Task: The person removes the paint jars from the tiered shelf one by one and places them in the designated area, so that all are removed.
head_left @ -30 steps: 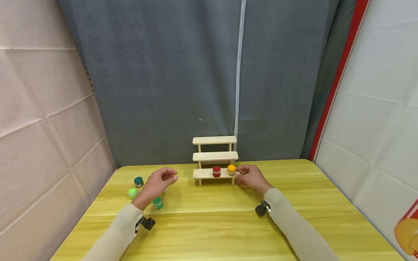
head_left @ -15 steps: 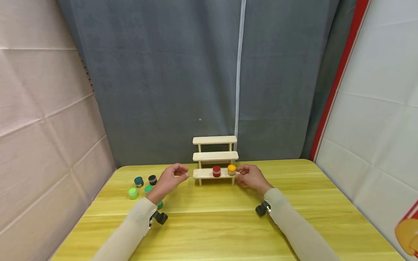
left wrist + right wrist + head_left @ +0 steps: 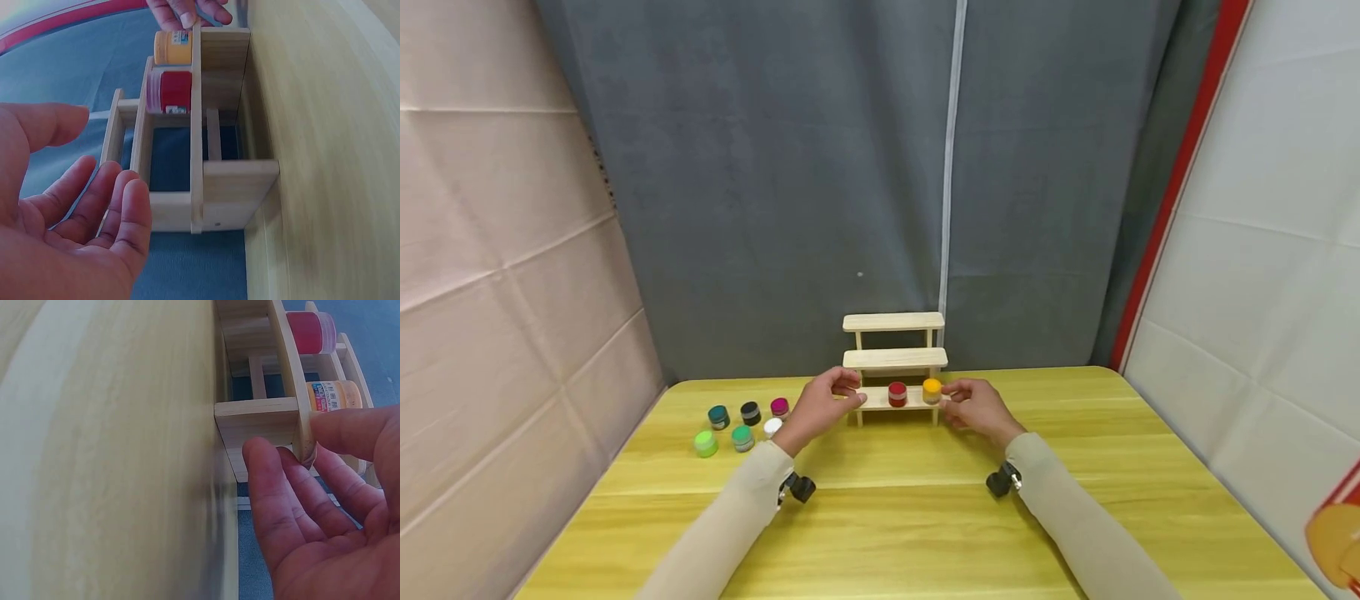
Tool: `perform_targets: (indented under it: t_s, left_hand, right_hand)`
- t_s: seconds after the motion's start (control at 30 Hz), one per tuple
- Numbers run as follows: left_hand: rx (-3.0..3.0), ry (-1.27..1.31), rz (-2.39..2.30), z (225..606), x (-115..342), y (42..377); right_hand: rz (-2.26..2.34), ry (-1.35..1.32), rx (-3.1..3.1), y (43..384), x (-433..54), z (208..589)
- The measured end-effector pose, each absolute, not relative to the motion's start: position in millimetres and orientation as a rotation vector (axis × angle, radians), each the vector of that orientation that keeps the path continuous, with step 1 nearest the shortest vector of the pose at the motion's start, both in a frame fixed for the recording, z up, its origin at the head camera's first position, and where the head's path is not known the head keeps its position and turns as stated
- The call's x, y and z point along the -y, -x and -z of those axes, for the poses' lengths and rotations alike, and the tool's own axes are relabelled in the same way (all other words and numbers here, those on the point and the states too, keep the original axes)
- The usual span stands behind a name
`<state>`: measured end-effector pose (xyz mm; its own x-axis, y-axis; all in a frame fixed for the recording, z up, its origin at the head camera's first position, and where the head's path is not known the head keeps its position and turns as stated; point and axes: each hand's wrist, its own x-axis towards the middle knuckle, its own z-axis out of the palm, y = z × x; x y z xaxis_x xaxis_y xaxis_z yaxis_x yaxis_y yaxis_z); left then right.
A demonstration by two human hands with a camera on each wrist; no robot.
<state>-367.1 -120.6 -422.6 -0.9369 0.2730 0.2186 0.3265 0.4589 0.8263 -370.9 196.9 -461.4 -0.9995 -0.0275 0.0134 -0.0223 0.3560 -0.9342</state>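
A three-tier wooden display stand (image 3: 895,360) stands at the back of the table. On its lowest step sit a small red jar (image 3: 897,395) and a yellow-orange jar (image 3: 932,391) with a printed label. My right hand (image 3: 981,410) pinches the right end of that step, thumb above and fingers curled below, as the right wrist view shows; the thumb (image 3: 340,431) lies beside the yellow-orange jar. At the step's left end is my left hand (image 3: 823,406), holding nothing. Its fingers (image 3: 134,206) are loosely bent with the thumb apart, close to the stand in the left wrist view.
Left on the wooden table (image 3: 925,533) several small jars are grouped: teal (image 3: 718,417), black (image 3: 750,412), magenta (image 3: 779,407), light green (image 3: 706,443), green (image 3: 742,438) and white (image 3: 772,427), the last partly behind my left wrist. A grey curtain (image 3: 775,208) hangs behind.
My left hand has moved right, from over the group of jars to the left end of the stand, uncovering black, magenta and white jars. My right hand and both jars on the step stay put.
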Motion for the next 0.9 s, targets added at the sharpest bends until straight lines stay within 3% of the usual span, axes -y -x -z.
perform_targets:
  t_s: [0.9]
  left_hand:
    - [2.651, 0.648, 1.34, 453.0, 59.8, 384.4]
  right_hand:
    - [1.767, 0.045, -2.57, 370.4, -197.5, 461.5]
